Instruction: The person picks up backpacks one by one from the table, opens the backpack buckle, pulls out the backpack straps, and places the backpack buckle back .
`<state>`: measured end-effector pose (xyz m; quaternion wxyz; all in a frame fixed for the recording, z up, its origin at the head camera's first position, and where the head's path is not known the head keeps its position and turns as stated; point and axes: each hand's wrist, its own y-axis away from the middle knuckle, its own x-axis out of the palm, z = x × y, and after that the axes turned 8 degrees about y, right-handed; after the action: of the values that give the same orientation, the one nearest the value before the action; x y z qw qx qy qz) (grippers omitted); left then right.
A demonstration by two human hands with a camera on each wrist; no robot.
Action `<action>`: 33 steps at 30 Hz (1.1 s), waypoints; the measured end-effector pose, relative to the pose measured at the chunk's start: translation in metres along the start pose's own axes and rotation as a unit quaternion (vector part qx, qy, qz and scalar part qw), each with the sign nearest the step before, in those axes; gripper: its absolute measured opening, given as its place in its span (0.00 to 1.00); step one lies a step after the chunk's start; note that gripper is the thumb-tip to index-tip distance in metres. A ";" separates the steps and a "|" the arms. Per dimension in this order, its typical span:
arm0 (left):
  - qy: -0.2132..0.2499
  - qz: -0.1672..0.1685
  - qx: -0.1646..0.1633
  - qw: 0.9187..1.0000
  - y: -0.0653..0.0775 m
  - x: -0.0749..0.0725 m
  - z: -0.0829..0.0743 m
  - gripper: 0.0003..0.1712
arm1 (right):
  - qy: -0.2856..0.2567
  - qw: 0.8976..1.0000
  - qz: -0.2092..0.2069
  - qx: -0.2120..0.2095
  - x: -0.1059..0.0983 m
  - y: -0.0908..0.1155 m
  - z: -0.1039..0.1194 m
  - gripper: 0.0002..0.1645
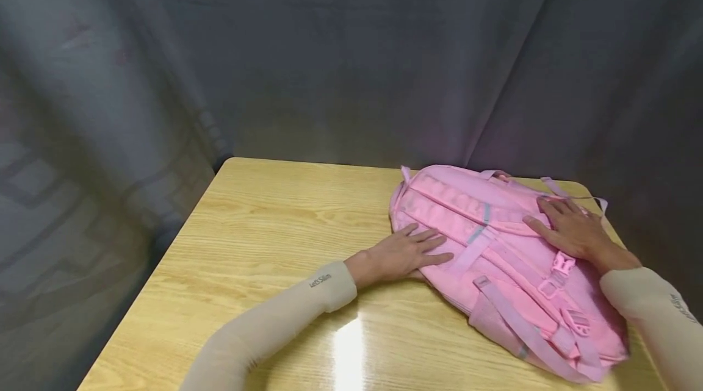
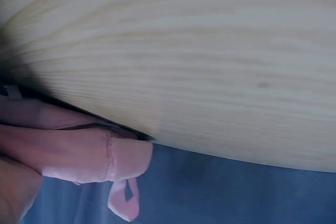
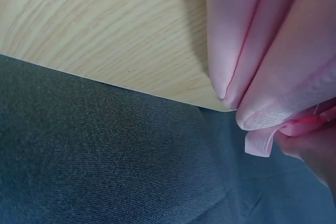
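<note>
A pink backpack [image 1: 527,312] lies flat on the right part of the table, its shoulder straps and buckles facing up. My left hand [image 1: 403,254] rests on its left edge with the fingers spread and straight. Toward the far right side, my right hand [image 1: 573,229] lies on the bag, fingers extended and thumb apart. In the left wrist view, the backpack's edge [image 2: 79,153] and a small fabric loop show beside part of the hand. The right wrist view shows the bag's side folds [image 3: 252,51] and a short strap end, with the hand partly cut off.
The light wooden table [image 1: 263,226] extends to the left of the backpack. Dark grey curtains [image 1: 351,61] hang behind it and at both sides. The bag reaches close to the table's right edge. A light glare lies on the front of the tabletop.
</note>
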<state>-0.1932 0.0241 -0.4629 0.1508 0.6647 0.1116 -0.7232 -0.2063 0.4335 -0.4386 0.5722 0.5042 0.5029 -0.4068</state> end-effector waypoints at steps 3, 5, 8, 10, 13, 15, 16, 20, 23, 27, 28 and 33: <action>0.003 0.000 -0.002 1.000 0.002 -0.001 0.001 0.34 | -0.001 1.000 0.006 -0.009 0.000 -0.002 -0.002 0.56; 0.006 -0.003 0.001 1.000 0.007 0.000 0.006 0.34 | 0.004 1.000 0.005 -0.009 0.000 -0.001 0.002 0.55; 0.003 -0.004 0.001 1.000 0.015 0.002 0.014 0.33 | 0.010 1.000 -0.004 -0.011 0.001 0.000 0.009 0.55; -0.001 -0.007 -0.001 1.000 0.021 0.003 0.018 0.33 | 0.016 1.000 -0.010 -0.013 0.000 0.001 0.014 0.55; -0.003 -0.012 -0.006 1.000 0.029 0.006 0.026 0.32 | 0.018 0.999 -0.019 -0.020 -0.001 0.002 0.020 0.55; 0.000 -0.016 -0.009 1.000 0.035 0.007 0.032 0.32 | 0.016 0.999 -0.019 -0.022 -0.002 0.003 0.024 0.56; 0.002 -0.017 -0.011 1.000 0.038 0.008 0.035 0.32 | 0.014 0.999 -0.019 -0.024 -0.002 0.004 0.027 0.56; 0.001 -0.019 -0.021 1.000 0.049 0.011 0.049 0.32 | 0.011 0.999 -0.012 -0.030 -0.002 0.006 0.038 0.59; 0.000 -0.022 -0.033 0.999 0.058 0.013 0.060 0.32 | 0.005 0.999 -0.014 -0.037 -0.004 0.007 0.047 0.61; 0.011 -0.026 -0.057 0.998 0.071 0.015 0.074 0.32 | -0.016 0.999 0.005 -0.038 -0.010 0.008 0.060 0.66; 0.018 -0.027 -0.063 0.997 0.074 0.014 0.078 0.32 | -0.020 0.999 0.009 -0.038 -0.012 0.008 0.063 0.65; 0.064 -0.042 -0.086 0.993 0.090 0.012 0.091 0.32 | -0.020 0.999 0.021 -0.044 -0.016 0.009 0.077 0.59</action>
<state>-0.2452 -0.0936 -0.4628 0.1697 0.6889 0.2106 -0.6725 -0.1875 0.3582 -0.4227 0.6124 0.4808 0.4977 -0.3821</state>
